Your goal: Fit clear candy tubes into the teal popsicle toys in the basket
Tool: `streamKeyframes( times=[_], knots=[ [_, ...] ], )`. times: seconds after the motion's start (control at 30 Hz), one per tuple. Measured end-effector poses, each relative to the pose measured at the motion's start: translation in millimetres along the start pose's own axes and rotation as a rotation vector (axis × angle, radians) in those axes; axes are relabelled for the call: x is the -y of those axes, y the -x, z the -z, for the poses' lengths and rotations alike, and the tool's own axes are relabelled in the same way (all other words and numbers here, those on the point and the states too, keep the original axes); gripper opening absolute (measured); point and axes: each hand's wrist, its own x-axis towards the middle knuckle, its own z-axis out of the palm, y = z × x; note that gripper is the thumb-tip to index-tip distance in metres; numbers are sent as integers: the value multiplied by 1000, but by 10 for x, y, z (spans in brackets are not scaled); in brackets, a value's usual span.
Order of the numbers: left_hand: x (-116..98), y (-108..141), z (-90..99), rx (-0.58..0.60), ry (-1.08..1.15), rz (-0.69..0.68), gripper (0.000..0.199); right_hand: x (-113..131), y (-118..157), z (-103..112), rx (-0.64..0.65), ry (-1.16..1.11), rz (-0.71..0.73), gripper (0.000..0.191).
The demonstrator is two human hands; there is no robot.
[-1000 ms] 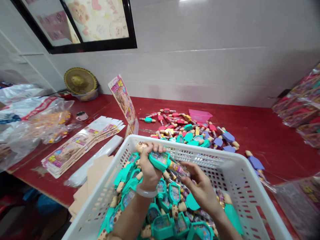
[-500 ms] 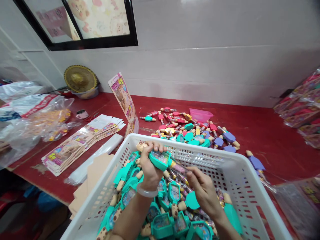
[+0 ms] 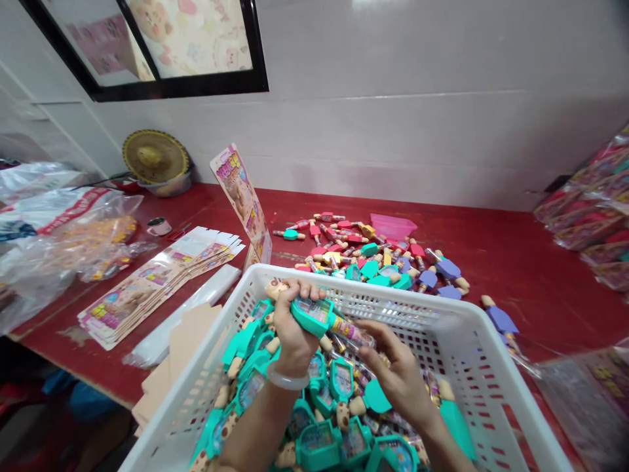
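Above the basket, my left hand (image 3: 295, 321) is wrapped round a teal toy (image 3: 314, 313) with a tan animal head at its upper left end. A clear tube with a printed wrap (image 3: 351, 330) sticks out of the toy's lower right end. The fingers of my right hand (image 3: 393, 367) pinch the far end of this tube. Beneath both hands, the white perforated basket (image 3: 496, 354) holds many teal toys (image 3: 343, 378) with tan heads and clear tubes.
Behind the basket, red, yellow, teal and purple toys (image 3: 371, 262) lie on the red table (image 3: 491, 255) beside a pink tray (image 3: 392, 226). Printed cards (image 3: 147, 282), plastic bags (image 3: 63, 229) and a round yellow-rimmed object (image 3: 155, 156) are at left. Packaged goods (image 3: 590, 210) stand at right.
My right hand has shifted slightly left along the tube, and its fingers now sit around the tube's end. My left hand keeps its hold on the teal toy.
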Motion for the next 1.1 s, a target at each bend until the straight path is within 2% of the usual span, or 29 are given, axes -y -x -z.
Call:
streamKeyframes(
  times=[0.07,0.2,0.3,0.63,0.87,1.0,1.1],
  knots=[
    [2,-8,8,0,-5,-7,24,-4,-5,4,-30,35,39,36],
    [3,-18,21,7,-3,-17,23,49,-27,4,-57,93,124,20],
    [2,-19,27,10,4,-8,23,86,-37,3,-77,115,152,20],
    [15,-15,36,9,14,17,20,66,-14,23,-29,160,85,26],
    [17,-15,27,14,2,40,20,62,-21,19,55,131,47,33],
    [23,-29,28,14,14,48,21,22,-12,21,-2,126,98,24],
    [28,-26,33,23,17,44,21,15,-4,9,-76,117,167,32]
  ],
)
